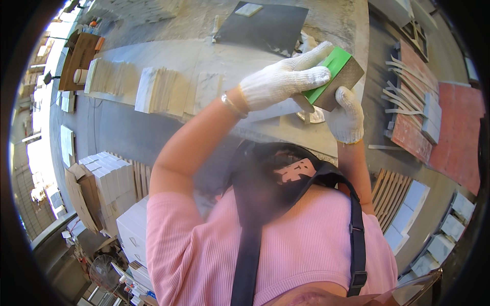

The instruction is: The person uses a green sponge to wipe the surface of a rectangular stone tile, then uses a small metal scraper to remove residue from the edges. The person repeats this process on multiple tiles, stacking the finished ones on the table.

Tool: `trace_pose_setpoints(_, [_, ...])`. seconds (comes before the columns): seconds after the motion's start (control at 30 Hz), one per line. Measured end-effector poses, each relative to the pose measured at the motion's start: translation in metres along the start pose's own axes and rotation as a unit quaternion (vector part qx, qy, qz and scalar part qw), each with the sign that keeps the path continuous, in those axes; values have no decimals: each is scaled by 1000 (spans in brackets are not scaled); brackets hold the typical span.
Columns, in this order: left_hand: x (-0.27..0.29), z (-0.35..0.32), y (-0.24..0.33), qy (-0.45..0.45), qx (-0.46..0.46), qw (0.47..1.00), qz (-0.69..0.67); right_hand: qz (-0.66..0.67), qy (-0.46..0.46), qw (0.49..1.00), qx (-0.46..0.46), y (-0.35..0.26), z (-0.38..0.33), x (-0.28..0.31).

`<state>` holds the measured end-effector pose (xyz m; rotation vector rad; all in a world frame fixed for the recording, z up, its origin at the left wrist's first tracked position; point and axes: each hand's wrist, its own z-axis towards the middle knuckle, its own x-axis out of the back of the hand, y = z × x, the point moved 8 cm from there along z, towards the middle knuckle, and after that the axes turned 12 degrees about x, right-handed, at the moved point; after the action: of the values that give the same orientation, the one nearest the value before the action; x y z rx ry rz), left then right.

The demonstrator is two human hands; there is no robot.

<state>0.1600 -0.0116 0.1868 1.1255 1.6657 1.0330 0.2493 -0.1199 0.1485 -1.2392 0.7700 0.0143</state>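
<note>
Shows, nearest the camera, a cut-off pair of glasses [416, 290], then a pink shirt [306, 227]. Grips a green-and-grey block [345, 80] in both hands, seemingly raised above the right part of the bench [173, 48]: with left hand [286, 79] half closed over the green side, with right hand [347, 120] curled at the near edge. Appears mid-handling, block not yet set down; leaves pale slabs [155, 91] standing at left, apart from the hands. Cannot tell the amount remaining. Hides most right fingers, also part of a round shiny thing [312, 116]; blurs dark cloth [255, 188] at the chest.
</note>
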Motion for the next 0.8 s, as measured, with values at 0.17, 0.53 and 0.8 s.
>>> trace_pose_setpoints(0.17, [40,-23,13,193,7,947,257,-25,23,995,95,-36,8,11])
trace_pose_setpoints(0.53, [13,-53,-54,282,-29,790,544,-192,59,977,-64,46,-13,41])
trace_pose_setpoints(0.8, [17,-54,-59,299,-49,783,544,-108,5,989,-97,54,-26,45])
